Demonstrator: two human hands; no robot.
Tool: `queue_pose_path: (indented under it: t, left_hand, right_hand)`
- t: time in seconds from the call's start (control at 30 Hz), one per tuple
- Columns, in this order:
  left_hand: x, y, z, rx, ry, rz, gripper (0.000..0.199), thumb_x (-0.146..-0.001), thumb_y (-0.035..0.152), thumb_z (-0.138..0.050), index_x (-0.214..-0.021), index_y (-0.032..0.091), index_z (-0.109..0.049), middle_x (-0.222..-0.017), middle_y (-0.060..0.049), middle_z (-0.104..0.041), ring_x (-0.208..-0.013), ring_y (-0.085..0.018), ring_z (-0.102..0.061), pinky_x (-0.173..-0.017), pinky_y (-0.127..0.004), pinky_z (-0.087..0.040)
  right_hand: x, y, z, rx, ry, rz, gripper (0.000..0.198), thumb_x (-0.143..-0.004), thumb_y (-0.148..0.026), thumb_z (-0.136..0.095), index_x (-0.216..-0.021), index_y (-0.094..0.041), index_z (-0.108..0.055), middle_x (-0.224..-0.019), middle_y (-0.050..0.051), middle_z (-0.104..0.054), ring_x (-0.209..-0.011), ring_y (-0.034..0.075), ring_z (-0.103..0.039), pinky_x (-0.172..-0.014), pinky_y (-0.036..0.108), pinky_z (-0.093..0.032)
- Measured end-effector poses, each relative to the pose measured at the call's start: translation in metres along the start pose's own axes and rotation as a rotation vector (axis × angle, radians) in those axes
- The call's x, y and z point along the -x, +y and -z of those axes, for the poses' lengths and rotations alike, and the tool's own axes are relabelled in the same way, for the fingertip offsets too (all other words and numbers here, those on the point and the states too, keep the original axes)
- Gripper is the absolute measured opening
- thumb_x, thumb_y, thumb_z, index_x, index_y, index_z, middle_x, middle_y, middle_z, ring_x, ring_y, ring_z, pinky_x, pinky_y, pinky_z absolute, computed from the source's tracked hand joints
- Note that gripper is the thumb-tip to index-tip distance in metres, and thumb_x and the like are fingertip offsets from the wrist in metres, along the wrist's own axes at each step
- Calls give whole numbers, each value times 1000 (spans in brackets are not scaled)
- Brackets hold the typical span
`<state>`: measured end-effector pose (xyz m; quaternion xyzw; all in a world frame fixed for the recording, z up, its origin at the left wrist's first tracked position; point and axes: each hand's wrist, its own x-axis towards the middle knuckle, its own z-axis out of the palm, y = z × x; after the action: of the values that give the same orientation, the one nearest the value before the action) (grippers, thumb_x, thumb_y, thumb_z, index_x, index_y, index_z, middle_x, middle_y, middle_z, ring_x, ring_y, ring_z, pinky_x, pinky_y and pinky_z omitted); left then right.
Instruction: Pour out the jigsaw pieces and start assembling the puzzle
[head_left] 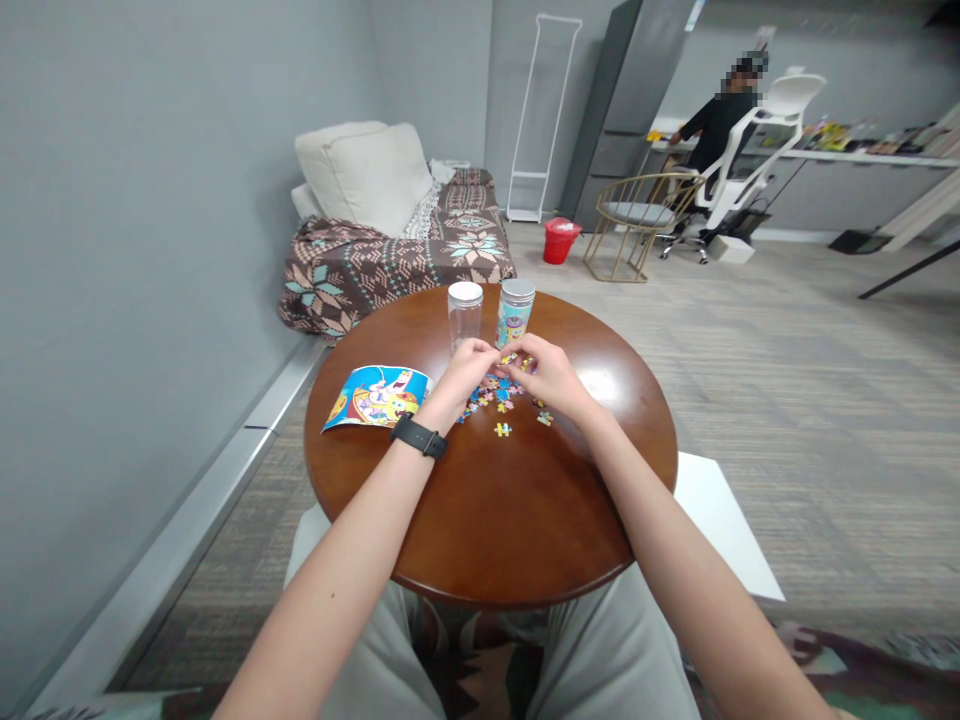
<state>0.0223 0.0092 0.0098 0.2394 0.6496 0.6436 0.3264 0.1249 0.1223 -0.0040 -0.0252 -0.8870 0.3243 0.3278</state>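
Observation:
My left hand (474,366), with a black watch on its wrist, is closed with fingertips pinched above a loose pile of jigsaw puzzle pieces (495,393). What it grips is too small to make out. Right beside it, my right hand (551,375) curls its fingers and thumb around a yellowish jigsaw piece (510,358). The fingertips of both hands nearly meet. Two single pieces, a yellow one (502,430) and a second one (545,418), lie nearer to me. A curled cartoon picture sheet (379,396) lies to the left of the pile.
Behind my hands stand a clear jar with a white lid (465,312) and a printed jar with a grey lid (515,312). The round brown table (517,530) reaches to my knees. Beyond are a covered sofa (465,240), a red bin (560,242) and a person (724,125).

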Motion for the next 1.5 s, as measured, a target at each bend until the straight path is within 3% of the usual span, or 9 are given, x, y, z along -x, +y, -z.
queue_pose_path:
  t: [0.13, 0.27, 0.4, 0.63, 0.93, 1.3, 1.5]
  left_hand:
    - [2, 1, 1, 219, -96, 43, 15, -64, 12, -61, -65, 18, -48, -58, 1, -56, -58, -11, -56, -50, -20, -34]
    - [2, 0, 1, 296, -114, 27, 16, -60, 12, -65, -61, 17, -50, -60, 1, -57, -60, -9, -55, -52, -19, -35]
    - [2, 1, 1, 312, -72, 61, 15, -61, 11, -65, -63, 17, -51, -58, 2, -56, -58, -9, -54, -51, -19, -34]
    - [5, 8, 2, 350, -54, 93, 16, -65, 10, -65, -65, 17, -50, -59, 4, -54, -58, -9, -57, -53, -21, -36]
    - [6, 8, 1, 337, -47, 99, 17, -69, 4, -61, -64, 16, -50, -57, 4, -52, -56, -8, -54, -51, -19, -34]
    - [4, 5, 2, 326, -97, 96, 10, -66, 11, -63, -62, 15, -55, -59, 2, -57, -58, -8, -56, -51, -19, -36]
    - [5, 6, 3, 350, -112, 87, 10, -63, 13, -66, -62, 15, -56, -59, 1, -58, -57, -9, -56, -52, -20, -37]
  right_hand:
    - [-1, 0, 1, 15, -3, 11, 12, -81, -20, -63, -92, -18, -67, -87, 4, -64, -70, 14, -58, -65, 26, -48]
    - [-1, 0, 2, 6, 0, 1, 18, -82, -21, -61, -100, -19, -66, -88, 4, -63, -71, 15, -59, -66, 27, -48]
    - [-1, 0, 2, -39, 18, -39, 30, -80, -22, -63, -109, -19, -60, -83, 2, -61, -67, 14, -57, -64, 28, -48]
    - [-1, -2, 2, -3, 47, -55, 20, -83, -23, -58, -102, -18, -59, -80, 2, -59, -68, 14, -54, -64, 26, -45]
    - [-1, -4, 2, -4, 56, -68, 24, -83, -22, -57, -106, -19, -57, -79, 1, -59, -66, 14, -53, -62, 26, -44]
    - [-2, -5, 3, -40, -7, -57, 13, -81, -27, -61, -91, -20, -56, -74, 0, -57, -63, 13, -51, -59, 26, -42]
    - [-1, -5, 5, -53, -12, -74, 17, -79, -26, -63, -85, -20, -49, -71, -3, -53, -61, 12, -49, -60, 25, -41]
